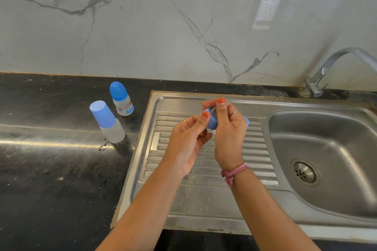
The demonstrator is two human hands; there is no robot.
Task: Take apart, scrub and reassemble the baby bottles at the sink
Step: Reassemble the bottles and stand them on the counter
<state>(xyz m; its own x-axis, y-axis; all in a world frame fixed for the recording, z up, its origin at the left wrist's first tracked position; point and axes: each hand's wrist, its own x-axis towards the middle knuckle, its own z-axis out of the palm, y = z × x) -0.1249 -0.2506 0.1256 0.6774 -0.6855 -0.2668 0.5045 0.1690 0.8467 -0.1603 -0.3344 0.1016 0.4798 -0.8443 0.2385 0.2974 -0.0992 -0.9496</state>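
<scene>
Above the ribbed drainboard (204, 193) both hands meet on a small blue bottle ring (212, 123) with a clear teat in it. My left hand (188, 140) pinches the ring's left rim with its thumb. My right hand (229, 130) curls over the ring and teat from the right; a further blue part (246, 122) shows behind its knuckles, mostly hidden. On the black counter to the left stand two assembled baby bottles with blue caps: a plain one (108, 122) nearer and a printed one (121, 99) farther back.
The steel sink basin (326, 149) with its drain (305, 172) lies to the right. A chrome tap (326, 71) rises at the back right. A marble wall stands behind. Water drops lie on the counter (51, 159) near the nearer bottle.
</scene>
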